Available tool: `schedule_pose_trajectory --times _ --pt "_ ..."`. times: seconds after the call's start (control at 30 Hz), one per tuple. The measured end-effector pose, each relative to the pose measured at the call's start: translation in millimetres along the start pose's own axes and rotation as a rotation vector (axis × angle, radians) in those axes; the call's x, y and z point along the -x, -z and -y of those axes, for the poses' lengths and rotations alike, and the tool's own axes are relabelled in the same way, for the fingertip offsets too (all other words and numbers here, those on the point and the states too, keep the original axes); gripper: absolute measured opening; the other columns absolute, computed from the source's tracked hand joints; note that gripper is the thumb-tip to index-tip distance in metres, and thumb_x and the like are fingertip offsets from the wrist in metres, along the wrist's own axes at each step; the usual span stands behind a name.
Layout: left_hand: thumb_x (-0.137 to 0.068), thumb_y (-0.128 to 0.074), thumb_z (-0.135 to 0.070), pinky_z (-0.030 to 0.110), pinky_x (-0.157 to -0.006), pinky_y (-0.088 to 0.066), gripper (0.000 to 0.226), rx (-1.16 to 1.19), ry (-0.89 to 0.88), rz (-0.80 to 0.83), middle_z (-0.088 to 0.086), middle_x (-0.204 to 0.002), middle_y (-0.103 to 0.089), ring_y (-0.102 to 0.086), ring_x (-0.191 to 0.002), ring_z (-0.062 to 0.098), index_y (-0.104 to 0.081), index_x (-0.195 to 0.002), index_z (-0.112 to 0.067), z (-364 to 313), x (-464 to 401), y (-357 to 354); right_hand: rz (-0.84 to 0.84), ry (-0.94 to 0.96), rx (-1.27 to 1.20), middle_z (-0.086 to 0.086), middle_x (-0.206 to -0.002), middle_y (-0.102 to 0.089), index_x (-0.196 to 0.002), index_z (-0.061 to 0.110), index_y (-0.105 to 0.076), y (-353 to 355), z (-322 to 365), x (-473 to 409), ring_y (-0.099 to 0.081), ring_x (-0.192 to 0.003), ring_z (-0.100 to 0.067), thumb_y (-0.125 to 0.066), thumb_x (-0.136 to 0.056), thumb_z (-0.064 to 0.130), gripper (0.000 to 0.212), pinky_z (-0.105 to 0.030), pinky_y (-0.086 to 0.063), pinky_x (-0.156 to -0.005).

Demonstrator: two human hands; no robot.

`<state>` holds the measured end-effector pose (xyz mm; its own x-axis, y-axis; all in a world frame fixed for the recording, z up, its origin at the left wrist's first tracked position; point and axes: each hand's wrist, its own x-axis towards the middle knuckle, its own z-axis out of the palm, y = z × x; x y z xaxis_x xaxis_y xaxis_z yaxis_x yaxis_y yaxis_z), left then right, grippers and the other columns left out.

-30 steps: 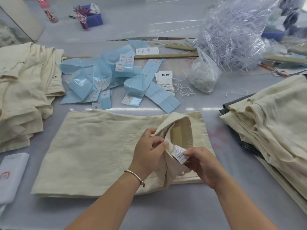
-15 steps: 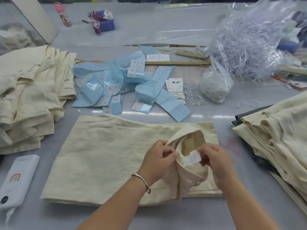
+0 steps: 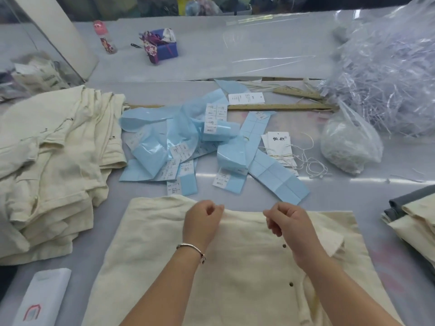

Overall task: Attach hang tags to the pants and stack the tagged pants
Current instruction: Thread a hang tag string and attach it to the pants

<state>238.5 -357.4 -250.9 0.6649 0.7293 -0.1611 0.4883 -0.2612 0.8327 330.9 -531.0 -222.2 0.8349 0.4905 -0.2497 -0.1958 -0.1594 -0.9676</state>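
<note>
**Pants laid flat, tags not yet picked**

While the cream pants (image 3: 235, 267) lie spread on the tabletop (image 3: 306, 67) right in front of you, both your hands sit at their far edge. Your left hand (image 3: 202, 222) and right hand (image 3: 289, 224) are curled; each seems to pinch the cloth edge, likely to pull it straight, though the grip is hard to confirm. The hang tags (image 3: 279, 149) with strings wait just beyond, within easy reach. A cream stack (image 3: 54, 165) sits left, probably finished pairs; another pile (image 3: 414, 220) lies right.
</note>
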Motion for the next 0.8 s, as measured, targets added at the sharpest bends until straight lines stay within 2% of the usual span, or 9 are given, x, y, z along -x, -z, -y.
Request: schedule_pose_trajectory --times 0.07,0.13,0.23,0.33,0.43,0.5,0.63,0.73,0.8 --pt "-0.085 -0.068 -0.027 0.025 -0.058 -0.035 0.026 -0.095 0.013 -0.150 -0.007 -0.067 -0.054 -0.053 -0.070 0.017 -0.053 -0.065 -0.020 5.6 -30.4 9.6 0.020 -0.035 0.041 -0.005 -0.053 -0.053 -0.058 0.005 -0.051 -12.8 -1.1 -16.0 -0.042 -0.049 -0.013 -0.065 -0.084 0.008 0.029 -0.020 -0.035 -0.050" --pt "-0.083 -0.071 -0.028 0.028 -0.068 -0.041 0.013 -0.175 -0.003 -0.239 -0.006 -0.088 -0.059 -0.055 -0.091 0.019 -0.059 -0.085 -0.022 10.6 -56.2 16.4 0.032 -0.059 0.083 -0.002 -0.053 -0.054 -0.057 0.008 -0.051 -23.6 -0.6 -30.5 -0.043 -0.049 -0.012 -0.065 -0.084 0.010 0.031 -0.023 -0.036 -0.052" --pt "-0.079 -0.077 -0.027 0.031 -0.087 -0.044 0.039 -0.128 -0.004 -0.211 -0.003 -0.107 -0.060 -0.054 -0.106 0.020 -0.057 -0.111 -0.016 13.7 -87.8 14.4 0.044 -0.081 0.150 0.000 -0.052 -0.056 -0.055 0.010 -0.051 -35.4 1.8 -50.3 -0.045 -0.049 -0.010 -0.065 -0.085 0.012 0.033 -0.024 -0.037 -0.055" --pt "-0.074 -0.081 -0.029 0.026 -0.083 -0.045 0.053 -0.023 -0.025 -0.053 -0.010 -0.099 -0.059 -0.060 -0.100 0.015 -0.053 -0.118 -0.023 8.2 -105.0 -0.1 0.043 -0.102 0.186 0.000 -0.053 -0.057 -0.056 0.011 -0.052 -43.6 1.5 -65.8 -0.045 -0.048 -0.010 -0.065 -0.085 0.012 0.033 -0.023 -0.037 -0.054" --pt "-0.066 -0.082 -0.048 0.034 -0.085 -0.048 0.074 -0.247 -0.103 -0.020 -0.009 -0.107 -0.055 -0.052 -0.105 0.014 -0.048 -0.128 -0.027 5.9 -113.8 -15.0 0.041 -0.145 0.190 0.001 -0.052 -0.056 -0.057 0.011 -0.051 -48.3 -3.0 -74.9 -0.044 -0.046 -0.009 -0.065 -0.085 0.012 0.031 -0.020 -0.037 -0.050" --pt "-0.065 -0.077 -0.059 0.034 -0.085 -0.045 0.076 -0.441 -0.142 -0.015 -0.004 -0.115 -0.049 -0.046 -0.111 0.018 -0.049 -0.129 -0.027 6.6 -115.2 -20.6 0.051 -0.166 0.182 0.001 -0.052 -0.056 -0.058 0.011 -0.051 -48.6 -6.6 -77.9 -0.044 -0.046 -0.010 -0.065 -0.085 0.013 0.031 -0.019 -0.037 -0.048" --pt "-0.066 -0.070 -0.064 0.027 -0.075 -0.035 0.062 -0.495 -0.200 0.035 -0.010 -0.100 -0.036 -0.047 -0.104 0.015 -0.053 -0.116 -0.033 11.0 -112.0 -23.7 0.043 -0.149 0.193 -0.001 -0.053 -0.057 -0.057 0.012 -0.053 -47.5 -0.7 -88.1 -0.045 -0.049 -0.012 -0.066 -0.085 0.014 0.031 -0.022 -0.037 -0.051" --pt "-0.063 -0.063 -0.069 0.024 -0.075 -0.031 0.062 -0.510 -0.244 0.042 -0.013 -0.099 -0.032 -0.044 -0.101 0.011 -0.051 -0.116 -0.038 17.0 -104.6 -25.9 -0.085 -0.058 0.171 -0.004 -0.058 -0.058 -0.064 0.008 -0.055 -56.8 18.6 -115.2 -0.047 -0.051 -0.015 -0.066 -0.084 0.009 0.023 -0.026 -0.040 -0.055" --pt "-0.063 -0.063 -0.068 0.025 -0.076 -0.033 0.062 -0.490 -0.268 0.017 -0.013 -0.101 -0.035 -0.044 -0.102 0.012 -0.053 -0.117 -0.038 20.2 -102.1 -27.3 -0.186 0.009 0.112 -0.006 -0.069 -0.061 -0.074 0.009 -0.057 -69.6 36.4 -144.3 -0.052 -0.054 -0.014 -0.066 -0.084 0.007 0.014 -0.025 -0.042 -0.055"
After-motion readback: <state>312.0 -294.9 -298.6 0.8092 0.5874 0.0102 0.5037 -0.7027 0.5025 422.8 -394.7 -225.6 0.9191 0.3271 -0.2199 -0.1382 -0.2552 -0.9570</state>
